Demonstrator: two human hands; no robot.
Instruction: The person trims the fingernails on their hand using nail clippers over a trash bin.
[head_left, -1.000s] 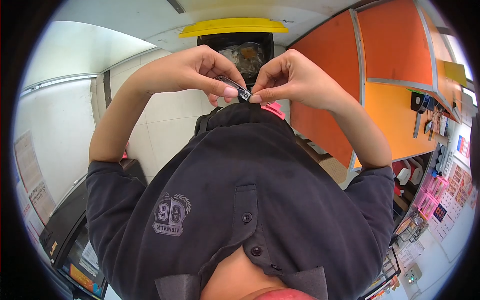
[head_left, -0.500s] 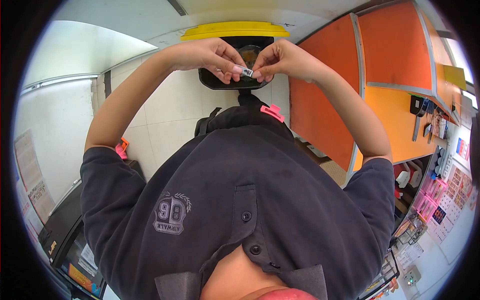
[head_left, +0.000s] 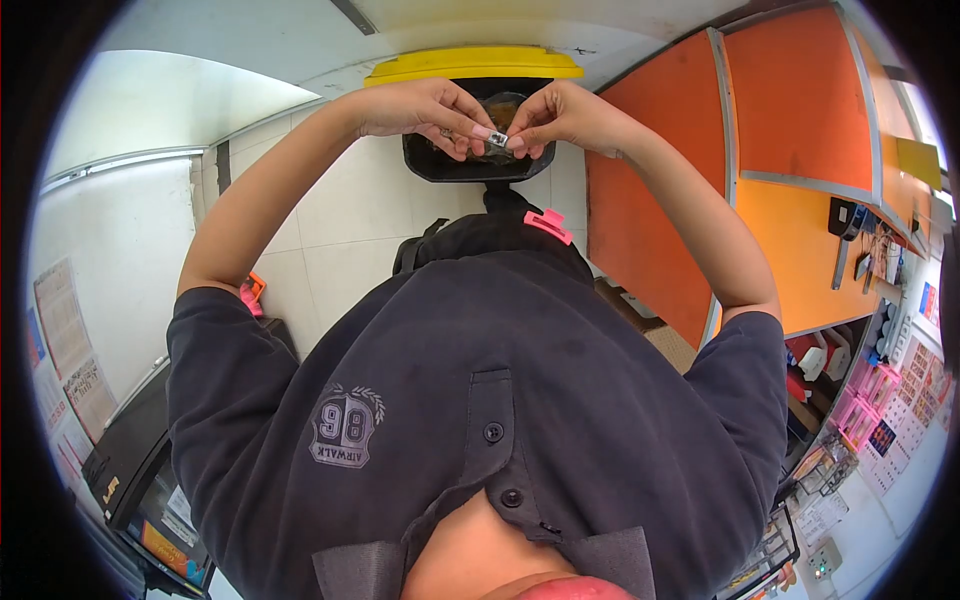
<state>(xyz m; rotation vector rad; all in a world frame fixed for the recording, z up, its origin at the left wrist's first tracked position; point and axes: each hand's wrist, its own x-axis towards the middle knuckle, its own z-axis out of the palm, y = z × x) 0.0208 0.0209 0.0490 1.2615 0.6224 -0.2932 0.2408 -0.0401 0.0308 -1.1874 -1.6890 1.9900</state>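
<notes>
A small silver metal piece [head_left: 498, 139], which looks like a nail clipper, is pinched between both hands over the black bin [head_left: 465, 171] with the yellow lid. On the left of the view, my left hand [head_left: 446, 116] grips one end with thumb and fingers. My right hand [head_left: 543, 121] closes its thumb and index finger at the other end, fingertips against the piece. Inside the bin, partly hidden by the hands, lies crumpled clear plastic. Nearer my body, a pink clip [head_left: 548, 226] rests on the dark clothing at my lap.
Orange cabinets [head_left: 660, 150] stand close on the right, with tools hanging beside them. Pale floor tiles [head_left: 350, 200] lie to the left of the bin. A dark cabinet [head_left: 135, 455] is at the lower left, and pink baskets [head_left: 868, 400] are at the far right.
Both hands have moved forward with the metal piece, from near the lap to over the bin. The pink clip and the bin's front have come into fuller view.
</notes>
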